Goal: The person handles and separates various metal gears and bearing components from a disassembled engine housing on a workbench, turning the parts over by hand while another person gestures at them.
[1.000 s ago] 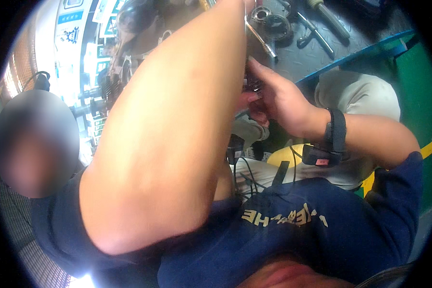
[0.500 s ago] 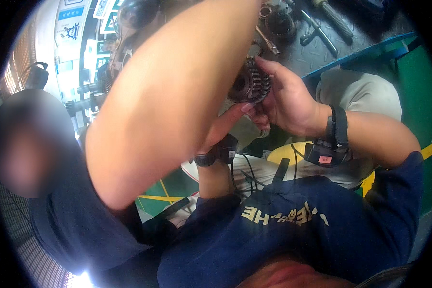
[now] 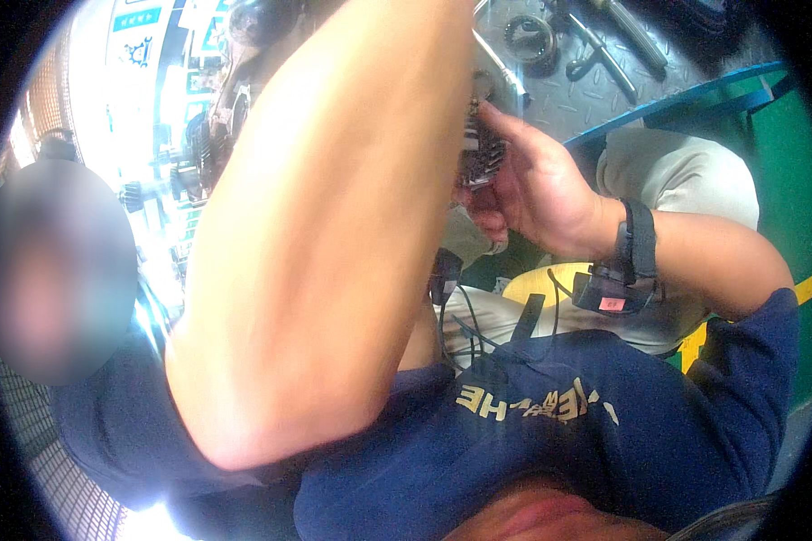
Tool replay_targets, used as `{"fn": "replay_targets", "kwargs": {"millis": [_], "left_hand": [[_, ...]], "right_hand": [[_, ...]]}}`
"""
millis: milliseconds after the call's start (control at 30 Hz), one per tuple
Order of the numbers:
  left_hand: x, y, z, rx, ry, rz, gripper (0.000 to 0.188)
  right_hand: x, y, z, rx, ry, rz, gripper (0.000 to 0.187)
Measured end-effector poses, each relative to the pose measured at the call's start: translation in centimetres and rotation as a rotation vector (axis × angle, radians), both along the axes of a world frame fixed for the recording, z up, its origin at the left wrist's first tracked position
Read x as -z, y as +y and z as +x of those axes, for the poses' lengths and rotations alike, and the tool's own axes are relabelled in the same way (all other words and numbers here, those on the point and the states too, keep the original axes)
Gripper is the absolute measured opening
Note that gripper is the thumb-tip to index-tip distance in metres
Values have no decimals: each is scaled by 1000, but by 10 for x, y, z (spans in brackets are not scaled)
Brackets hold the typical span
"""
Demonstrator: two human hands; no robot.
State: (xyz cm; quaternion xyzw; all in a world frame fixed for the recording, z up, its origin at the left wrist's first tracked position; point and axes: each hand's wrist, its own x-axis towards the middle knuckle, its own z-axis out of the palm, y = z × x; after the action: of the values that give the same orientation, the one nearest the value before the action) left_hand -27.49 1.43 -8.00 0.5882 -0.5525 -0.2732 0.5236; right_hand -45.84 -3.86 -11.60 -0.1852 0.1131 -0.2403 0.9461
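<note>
My right hand (image 3: 550,185) is wrapped round a dark metal gear (image 3: 484,158) with toothed rims, thumb on top and fingers curled beneath. A co-worker's bare forearm (image 3: 325,207) crosses in front from the left and covers the gear's left side. Behind that arm my left hand is almost wholly hidden; only part of my left forearm (image 3: 419,343) and a black wrist device (image 3: 445,275) show. Whether my left fingers hold the gear cannot be made out. Another black strapped device (image 3: 618,279) sits on my right wrist.
A dark tread-plate bench (image 3: 573,113) with a blue edge (image 3: 659,110) lies beyond my hands. On it are a ring-shaped part (image 3: 528,43), a slim metal tool (image 3: 604,61) and a ridged-handled tool (image 3: 636,38). The co-worker leans in at left, beside blurred machinery.
The co-worker's forearm has shifted right and lower, covering more of the gear and nearly all of my left hand. My right hand keeps its hold in almost the same place.
</note>
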Motion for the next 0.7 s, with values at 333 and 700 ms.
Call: {"fn": "replay_targets", "kwargs": {"millis": [333, 700], "left_hand": [[-10, -2, -3, 268, -103, 35, 81], [-17, -2, -7, 394, -433, 108, 89]], "right_hand": [[-1, 4, -2, 16, 81, 9, 55], [6, 16, -11, -31, 287, -16, 62]]}}
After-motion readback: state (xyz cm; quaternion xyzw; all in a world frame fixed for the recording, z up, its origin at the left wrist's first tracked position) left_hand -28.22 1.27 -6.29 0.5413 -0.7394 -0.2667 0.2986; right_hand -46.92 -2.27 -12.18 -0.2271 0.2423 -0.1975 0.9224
